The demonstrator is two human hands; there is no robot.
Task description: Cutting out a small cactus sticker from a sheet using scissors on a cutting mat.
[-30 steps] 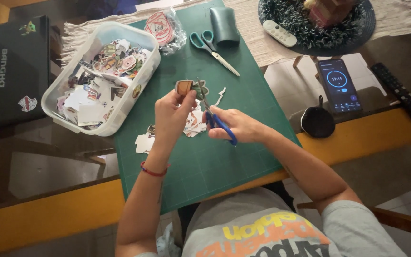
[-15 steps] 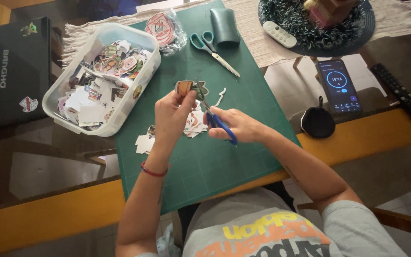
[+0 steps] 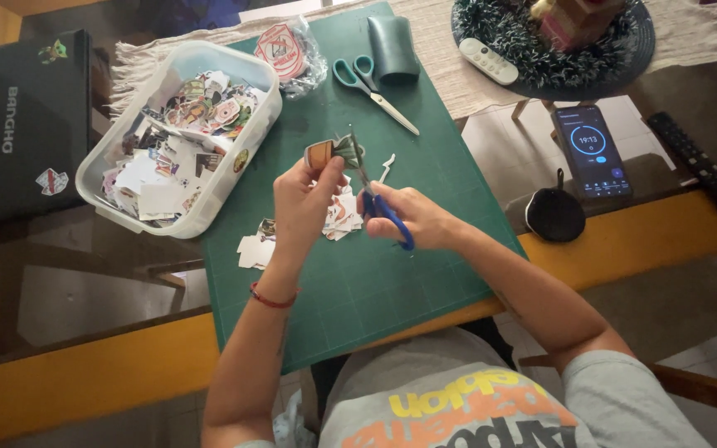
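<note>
Blue-handled scissors [image 3: 379, 192] in our right hand [image 3: 415, 217], fingers through loops, blades up against sticker sheet [image 3: 334, 153]. Our left hand [image 3: 304, 202] pinches that sheet at fingertips, just left of blades. Cut scraps [image 3: 257, 246] on green mat [image 3: 375, 282] beneath both hands. Plastic tub [image 3: 251, 145] of stickers well left of left hand. Second scissors [image 3: 373, 89] beyond hands.

scissors [image 3: 382, 203] [image 3: 373, 88]: 2 | remotes [image 3: 489, 60] [image 3: 704, 173]: 2 | phone [image 3: 590, 151]: 1 | plastic tub [image 3: 209, 199]: 1 | cutting mat [image 3: 375, 282]: 1

Head view, steeply down, close
</note>
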